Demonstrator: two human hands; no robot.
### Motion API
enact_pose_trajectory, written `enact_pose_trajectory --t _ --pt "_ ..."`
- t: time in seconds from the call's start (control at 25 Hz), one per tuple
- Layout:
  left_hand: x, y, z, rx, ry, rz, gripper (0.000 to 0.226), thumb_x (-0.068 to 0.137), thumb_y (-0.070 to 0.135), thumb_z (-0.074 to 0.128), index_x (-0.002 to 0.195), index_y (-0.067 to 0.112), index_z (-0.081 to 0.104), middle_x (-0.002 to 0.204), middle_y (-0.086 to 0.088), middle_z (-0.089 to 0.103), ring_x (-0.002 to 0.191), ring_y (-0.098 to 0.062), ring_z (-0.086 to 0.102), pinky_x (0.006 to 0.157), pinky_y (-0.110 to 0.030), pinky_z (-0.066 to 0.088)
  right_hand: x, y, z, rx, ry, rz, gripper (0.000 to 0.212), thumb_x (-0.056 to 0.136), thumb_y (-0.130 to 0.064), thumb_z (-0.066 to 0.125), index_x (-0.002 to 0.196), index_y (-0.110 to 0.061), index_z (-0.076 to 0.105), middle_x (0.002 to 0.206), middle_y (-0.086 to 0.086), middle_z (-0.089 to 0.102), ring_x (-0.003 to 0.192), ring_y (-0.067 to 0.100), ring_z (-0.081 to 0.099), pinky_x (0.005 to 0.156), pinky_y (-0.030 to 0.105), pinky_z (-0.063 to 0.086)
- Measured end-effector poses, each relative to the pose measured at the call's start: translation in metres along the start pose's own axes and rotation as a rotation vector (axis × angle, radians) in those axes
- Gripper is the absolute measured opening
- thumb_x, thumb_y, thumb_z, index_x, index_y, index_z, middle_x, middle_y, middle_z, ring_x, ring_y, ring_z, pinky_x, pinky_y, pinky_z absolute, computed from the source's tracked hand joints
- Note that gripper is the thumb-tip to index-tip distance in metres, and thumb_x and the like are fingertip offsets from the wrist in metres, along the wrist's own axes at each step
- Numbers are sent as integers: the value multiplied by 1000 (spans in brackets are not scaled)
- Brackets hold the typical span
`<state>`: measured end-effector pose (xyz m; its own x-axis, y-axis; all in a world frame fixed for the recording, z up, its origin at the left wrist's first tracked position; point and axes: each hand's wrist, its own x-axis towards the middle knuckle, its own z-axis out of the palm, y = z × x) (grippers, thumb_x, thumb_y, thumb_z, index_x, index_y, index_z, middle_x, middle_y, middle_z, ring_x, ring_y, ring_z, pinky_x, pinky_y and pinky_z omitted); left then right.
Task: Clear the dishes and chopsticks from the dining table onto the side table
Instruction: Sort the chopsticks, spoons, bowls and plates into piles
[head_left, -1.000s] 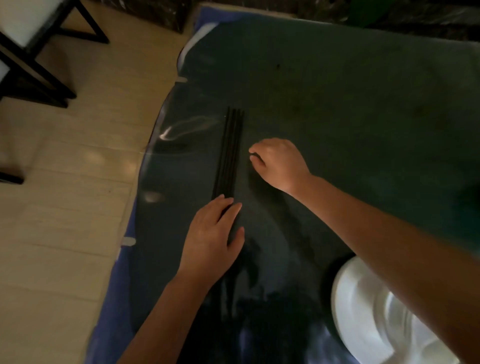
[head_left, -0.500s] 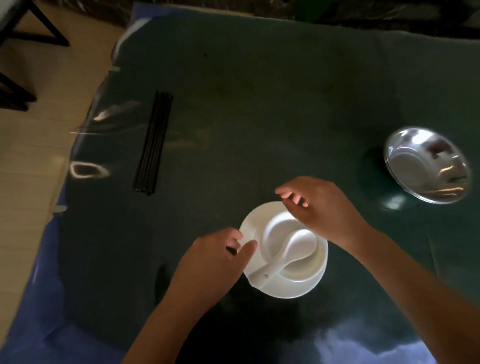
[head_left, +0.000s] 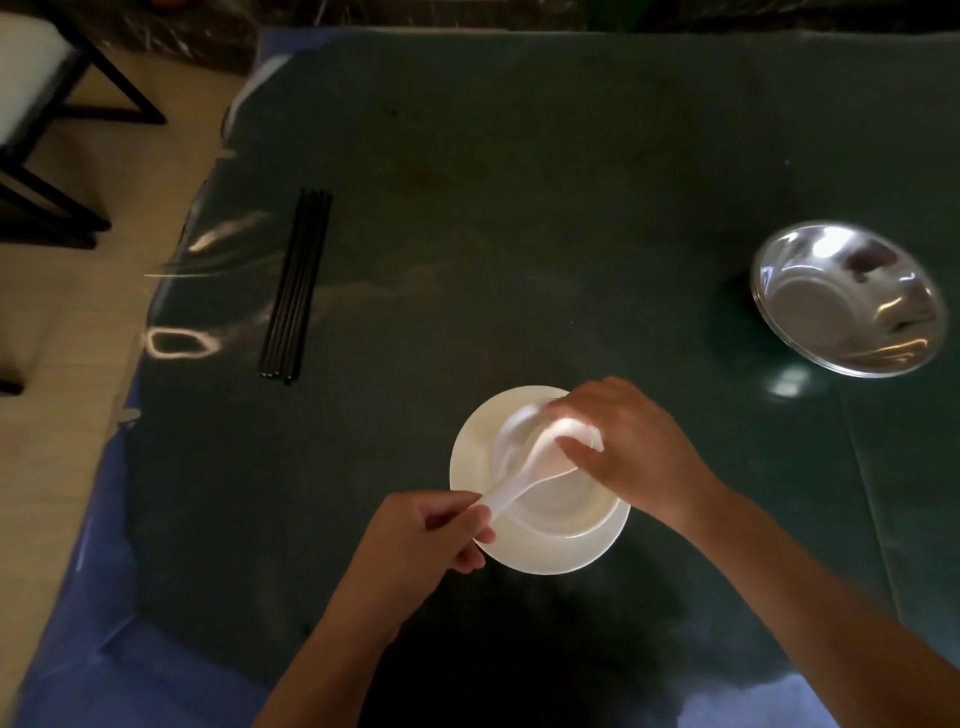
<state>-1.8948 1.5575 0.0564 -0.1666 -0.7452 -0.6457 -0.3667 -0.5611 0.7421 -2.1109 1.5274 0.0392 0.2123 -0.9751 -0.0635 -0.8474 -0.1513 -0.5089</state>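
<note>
The black chopsticks (head_left: 296, 283) are lying on the table (head_left: 519, 208), well apart from our hands. Our left hand (head_left: 431, 535) is pinching the white spoon (head_left: 524, 467) handle in a narrow grip over the white plate (head_left: 561, 551). Our right hand (head_left: 628, 447) is curling over the bowl (head_left: 566, 499); its grip we cannot tell. The steel bowl (head_left: 847, 299) is sitting far right.

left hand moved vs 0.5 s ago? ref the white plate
Yes. The left hand was at the white plate's left rim; it now sits lower at the near-left rim, pinching the white spoon's handle.
</note>
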Motion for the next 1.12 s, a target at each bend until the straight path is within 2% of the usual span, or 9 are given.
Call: enact_pose_trajectory --t 0.16,0.24,0.32,0.52,0.64,0.76,0.92,1.04,1.12 --pt "0 7 -8 -144 4 81 18 84 21 61 78 27 77 71 0 73 55 -6 62 58 -16 50 27 -2 -15 333 26 195 24 83 -25 63 106 -32 64 100 -10 62 87 4 60 75 17 48" --pt "4 12 -14 -226 17 129 17 81 23 60 80 29 77 71 0 72 55 -6 61 58 -16 49 46 -6 -24 592 -50 287 15 84 -24 62 92 -36 67 91 -12 68 79 8 66 63 17 55" --pt "14 17 -21 -290 42 166 19 82 20 60 79 30 77 72 1 73 55 -5 60 57 -16 50 66 -11 -30 751 -58 310 19 84 -18 62 81 -35 69 79 -9 72 74 9 70 58 19 56" --pt "66 25 -45 -381 206 148 24 86 14 60 75 29 75 72 2 74 56 -4 62 56 -14 51 150 -25 -16 761 -85 335 12 83 -14 64 93 -19 67 87 -5 67 76 6 67 57 13 54" --pt "105 26 -59 -454 281 105 18 87 17 60 77 26 72 71 4 74 56 -3 61 57 -15 52 205 -28 0 907 -151 409 20 82 -9 65 102 -7 64 96 6 67 85 11 67 68 19 58" --pt "137 25 -72 -565 338 48 16 88 17 59 78 17 71 68 4 74 53 0 60 56 -13 51 249 -26 14 916 -190 390 16 83 -7 65 99 -5 65 94 9 68 84 14 68 74 23 58" --pt "159 16 -81 -659 382 29 14 89 14 57 83 13 71 63 5 71 52 -1 60 54 -13 51 281 -28 42 710 -180 431 25 82 -17 65 106 -12 60 95 5 64 85 15 64 70 25 56" --pt "169 13 -87 -673 396 42 15 89 14 57 82 16 70 64 5 71 52 0 59 54 -13 50 289 -31 59 862 -296 461 26 85 -20 61 109 -9 59 97 10 68 86 19 69 68 26 59" --pt "173 16 -91 -652 385 31 15 89 15 57 81 18 69 64 6 72 52 1 59 54 -12 51 294 -32 66 896 -274 483 25 86 -17 60 108 -6 58 96 13 69 82 19 70 67 25 60"
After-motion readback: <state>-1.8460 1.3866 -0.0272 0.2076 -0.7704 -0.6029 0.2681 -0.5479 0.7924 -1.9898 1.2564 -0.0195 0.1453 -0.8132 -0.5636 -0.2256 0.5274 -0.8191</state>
